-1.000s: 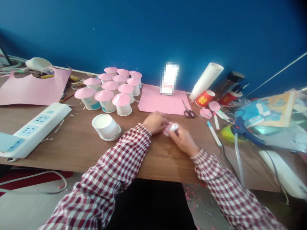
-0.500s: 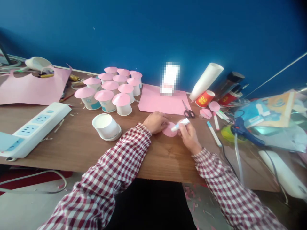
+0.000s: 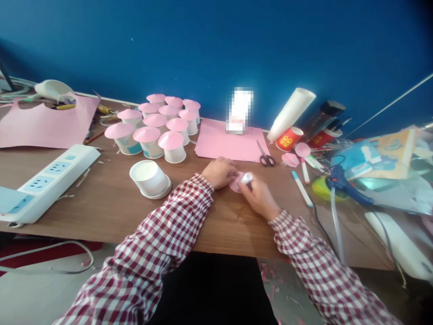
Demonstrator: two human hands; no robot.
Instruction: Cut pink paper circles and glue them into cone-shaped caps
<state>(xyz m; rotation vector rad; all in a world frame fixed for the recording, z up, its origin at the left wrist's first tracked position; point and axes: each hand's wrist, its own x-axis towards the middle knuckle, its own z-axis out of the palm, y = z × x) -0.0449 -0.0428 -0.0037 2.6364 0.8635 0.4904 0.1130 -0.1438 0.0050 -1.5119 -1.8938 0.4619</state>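
A small pink paper disc [image 3: 234,184] lies on the table in front of me, partly covered by both hands. My left hand [image 3: 219,173] rests at its left edge with the fingers curled, holding it down. In my right hand [image 3: 260,196] is a white glue stick [image 3: 246,178], gripped between thumb and fingers and tilted over the disc. Its lower end is hidden by the thumb. To the left stands a white paper cup [image 3: 147,175]. Behind it are several upside-down cups with pink cone tops [image 3: 171,141].
Pink paper sheets [image 3: 219,142] lie at the back with scissors [image 3: 267,160] on their corner. At right are a marker [image 3: 302,188], a red cup [image 3: 289,139] and a blue glue gun [image 3: 350,185]. A power strip [image 3: 50,185] lies at left.
My right hand has moved left over the disc, and the glue stick has turned so its end faces me more. My left hand stays in place.
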